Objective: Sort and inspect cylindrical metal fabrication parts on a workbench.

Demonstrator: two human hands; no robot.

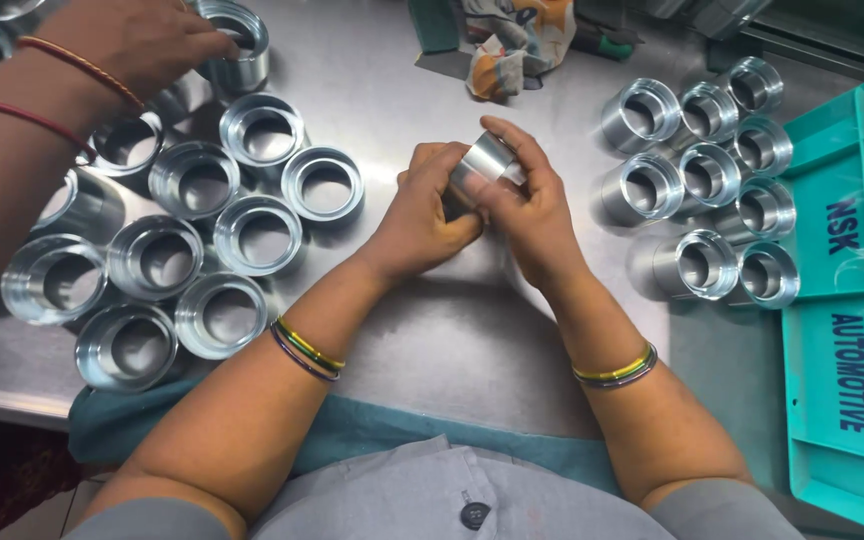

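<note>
Both hands meet at the table's middle: the left hand (422, 215) and right hand (532, 215) together clasp 1 shiny metal sleeve (484, 160), fingers wrapped round it. Judging by the layout, the upright rings at left (202, 240) and the sleeves lying at right (707, 170) are separate batches; which is finished I cannot tell. A co-worker's hand (142, 40) touches a far-left ring. The teal tray (842, 300) is cut off, and the sleeve's underside is hidden.

Grey buttoned shirt (432, 495), short sleeves; striped bangles (307, 350) both wrists.
</note>
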